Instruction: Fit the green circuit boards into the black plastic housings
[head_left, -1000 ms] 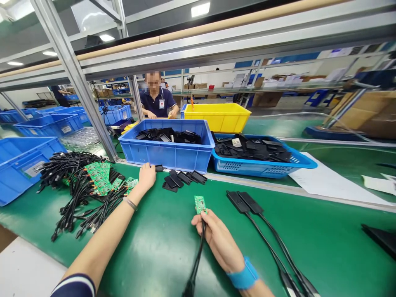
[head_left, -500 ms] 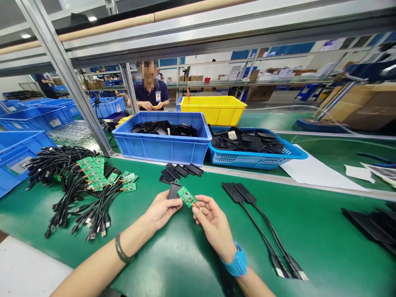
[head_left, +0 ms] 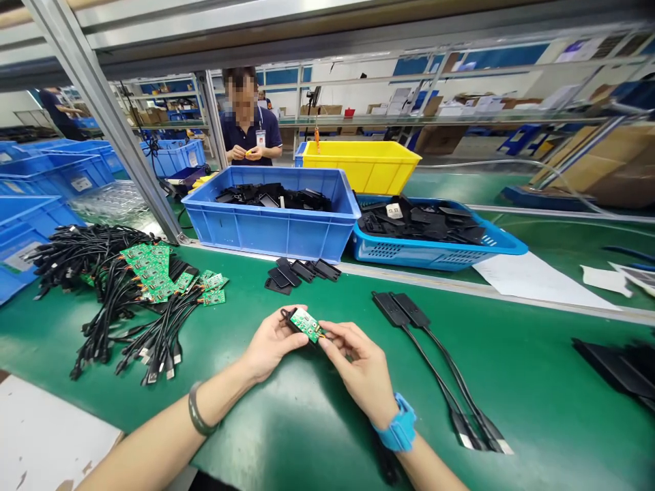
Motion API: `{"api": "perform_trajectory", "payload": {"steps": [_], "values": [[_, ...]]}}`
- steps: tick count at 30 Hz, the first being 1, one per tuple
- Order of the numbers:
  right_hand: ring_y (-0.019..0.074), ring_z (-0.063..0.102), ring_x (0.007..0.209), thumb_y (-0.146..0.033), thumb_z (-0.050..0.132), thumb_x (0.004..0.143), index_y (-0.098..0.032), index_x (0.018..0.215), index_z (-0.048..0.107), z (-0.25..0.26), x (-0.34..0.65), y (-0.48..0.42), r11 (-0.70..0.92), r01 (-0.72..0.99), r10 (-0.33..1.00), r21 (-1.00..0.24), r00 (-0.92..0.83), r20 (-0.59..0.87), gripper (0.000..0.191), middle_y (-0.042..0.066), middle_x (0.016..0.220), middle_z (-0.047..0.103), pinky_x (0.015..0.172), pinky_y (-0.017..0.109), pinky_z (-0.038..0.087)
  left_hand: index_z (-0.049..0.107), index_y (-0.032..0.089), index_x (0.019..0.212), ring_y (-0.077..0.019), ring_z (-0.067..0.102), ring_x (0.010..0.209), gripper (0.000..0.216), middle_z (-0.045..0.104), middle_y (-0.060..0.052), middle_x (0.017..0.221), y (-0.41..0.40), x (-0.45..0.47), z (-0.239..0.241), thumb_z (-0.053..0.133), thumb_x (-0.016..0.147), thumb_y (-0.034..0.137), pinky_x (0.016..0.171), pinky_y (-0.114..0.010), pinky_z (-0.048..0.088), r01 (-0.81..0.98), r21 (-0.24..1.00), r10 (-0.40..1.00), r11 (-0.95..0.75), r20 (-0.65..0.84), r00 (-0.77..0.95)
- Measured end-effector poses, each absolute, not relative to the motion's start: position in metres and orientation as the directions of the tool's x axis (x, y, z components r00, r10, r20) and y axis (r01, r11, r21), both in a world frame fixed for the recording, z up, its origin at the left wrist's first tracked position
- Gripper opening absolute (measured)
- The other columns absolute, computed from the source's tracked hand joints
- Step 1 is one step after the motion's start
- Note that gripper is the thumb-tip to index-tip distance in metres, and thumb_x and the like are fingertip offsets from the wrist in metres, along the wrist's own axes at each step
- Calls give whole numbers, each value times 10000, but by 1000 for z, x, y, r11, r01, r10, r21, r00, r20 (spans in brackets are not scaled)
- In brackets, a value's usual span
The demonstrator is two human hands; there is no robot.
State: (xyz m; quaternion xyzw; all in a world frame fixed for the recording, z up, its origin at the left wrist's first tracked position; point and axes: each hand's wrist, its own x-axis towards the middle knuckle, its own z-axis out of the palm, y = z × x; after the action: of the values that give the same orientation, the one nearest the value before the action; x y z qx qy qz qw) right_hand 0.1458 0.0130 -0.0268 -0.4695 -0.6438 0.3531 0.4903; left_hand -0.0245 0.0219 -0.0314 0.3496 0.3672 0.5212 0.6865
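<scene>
A small green circuit board (head_left: 306,324) lies in a black plastic shell held between both my hands above the green mat. My left hand (head_left: 271,341) grips the shell from the left, fingers closed on it. My right hand (head_left: 358,368), with a blue wrist strap (head_left: 398,426), pinches the board's right end. The board's black cable runs down under my right hand and is mostly hidden. Loose black shells (head_left: 299,271) lie just beyond my hands.
A heap of black cables with green boards (head_left: 127,286) lies at the left. Two cabled finished units (head_left: 409,317) lie at the right. A blue bin (head_left: 271,211), a blue basket (head_left: 440,235) of black parts and a yellow bin (head_left: 363,164) stand behind. A person works across the bench.
My left hand left the loose shells with one black shell and came to my right hand. The green board now sits in that shell, both hands closed round it.
</scene>
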Motion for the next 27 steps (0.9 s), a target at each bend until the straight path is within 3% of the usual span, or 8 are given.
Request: {"api": "perform_trajectory", "payload": {"steps": [10, 18, 23, 27], "values": [[139, 552, 631, -275, 573, 876, -247, 1060, 712, -22, 147, 11, 440, 352, 898, -826, -189, 398, 232, 34, 808, 608, 559, 263, 483, 517, 220, 1258, -231, 623, 1027, 614, 595, -118, 1244, 18, -24, -28, 777, 702, 210, 830, -361, 530, -523, 799, 941, 295, -147, 306], [151, 575, 676, -261, 537, 896, -268, 1074, 705, -23, 147, 10, 499, 427, 867, -754, -238, 439, 245, 39, 827, 581, 588, 272, 501, 499, 206, 1246, -230, 617, 1062, 562, 602, -122, 1247, 17, -23, -28, 746, 741, 198, 880, -367, 504, -528, 796, 937, 296, -134, 322], [163, 581, 708, -218, 506, 909, -252, 1093, 693, -30, 142, 8, 534, 470, 845, -703, -273, 460, 264, 52, 848, 587, 643, 283, 518, 537, 162, 1075, -208, 658, 941, 386, 688, -115, 1056, 16, -14, -32, 724, 766, 299, 807, -342, 518, -524, 799, 954, 295, -218, 205], [159, 568, 669, -232, 532, 897, -247, 1070, 680, -32, 139, 8, 486, 477, 874, -733, -261, 410, 229, 39, 827, 594, 642, 288, 516, 527, 159, 1019, -192, 667, 858, 396, 701, -102, 989, 17, -11, -35, 745, 737, 332, 743, -325, 529, -518, 802, 955, 297, -255, 154]]}}
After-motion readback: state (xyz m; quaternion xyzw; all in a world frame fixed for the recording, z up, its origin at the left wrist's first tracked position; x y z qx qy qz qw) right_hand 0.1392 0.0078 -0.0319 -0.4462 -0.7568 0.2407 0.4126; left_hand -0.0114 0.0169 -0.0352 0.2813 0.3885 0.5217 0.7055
